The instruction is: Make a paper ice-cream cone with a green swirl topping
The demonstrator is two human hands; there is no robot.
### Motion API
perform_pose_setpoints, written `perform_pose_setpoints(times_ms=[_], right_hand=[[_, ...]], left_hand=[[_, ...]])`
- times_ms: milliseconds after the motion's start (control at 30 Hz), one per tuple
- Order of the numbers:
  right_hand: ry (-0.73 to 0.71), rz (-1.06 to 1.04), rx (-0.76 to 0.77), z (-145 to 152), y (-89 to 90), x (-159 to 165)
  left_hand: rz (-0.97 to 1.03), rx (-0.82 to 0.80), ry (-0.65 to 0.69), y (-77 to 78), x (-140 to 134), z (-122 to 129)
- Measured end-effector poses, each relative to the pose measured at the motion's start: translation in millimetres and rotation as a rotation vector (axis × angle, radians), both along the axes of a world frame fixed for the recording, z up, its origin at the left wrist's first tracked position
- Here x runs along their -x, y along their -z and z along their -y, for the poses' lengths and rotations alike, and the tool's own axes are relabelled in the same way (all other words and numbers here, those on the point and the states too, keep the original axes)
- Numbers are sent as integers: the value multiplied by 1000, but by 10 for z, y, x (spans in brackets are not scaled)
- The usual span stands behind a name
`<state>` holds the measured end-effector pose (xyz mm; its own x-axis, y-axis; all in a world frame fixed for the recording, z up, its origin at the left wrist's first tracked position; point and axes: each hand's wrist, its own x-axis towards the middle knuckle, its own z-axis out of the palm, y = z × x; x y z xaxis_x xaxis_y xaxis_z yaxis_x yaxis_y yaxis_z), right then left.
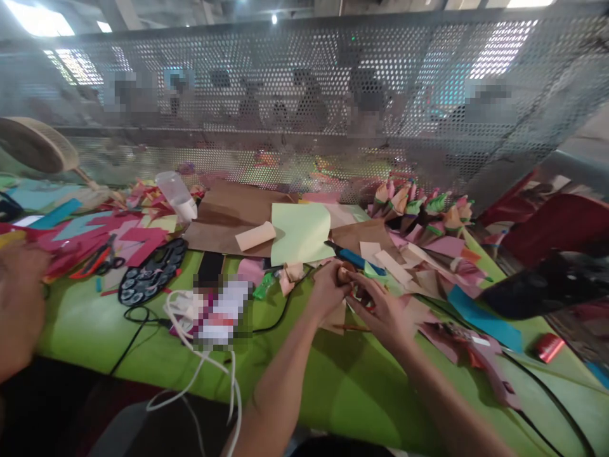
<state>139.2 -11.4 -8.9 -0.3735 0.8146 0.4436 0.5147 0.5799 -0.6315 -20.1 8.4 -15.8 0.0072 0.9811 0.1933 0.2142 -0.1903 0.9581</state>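
Over the middle of the green table, my left hand [329, 291] and my right hand [384, 311] meet with bent fingers pressed close together. Whatever they pinch is small and mostly covered by the fingers; I cannot make it out. Just behind them lies a blue-handled tool [354, 258] with a dark tip. A pale green paper sheet [301, 232] is beyond my left hand, beside a curled peach paper strip [255, 237]. Crumpled peach paper [291, 277] sits left of my left hand. To the right of my right hand rests a pink glue gun [490, 362].
Folded paper flowers [409, 200] stand at the back right, before a perforated metal screen [285, 76]. A phone [223, 311] and white cable lie left. Orange-handled scissors [98, 259] lie near another person's hand [21, 292]. A red cylinder [549, 347] is far right.
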Motion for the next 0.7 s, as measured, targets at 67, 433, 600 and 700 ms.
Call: perform_pose_setpoints(times_ms=[67,433,600,700], right_hand=[[5,-3,-13,4,11,2],[8,16,-3,25,46,5],[23,28,-12,22,42,3],[7,59,-4,10,70,8]], left_hand=[[-7,-7,4,-3,3,-1],[-124,-70,30,-37,27,-8],[-129,-68,5,-63,20,1],[-157,-57,-32,-74,24,10]])
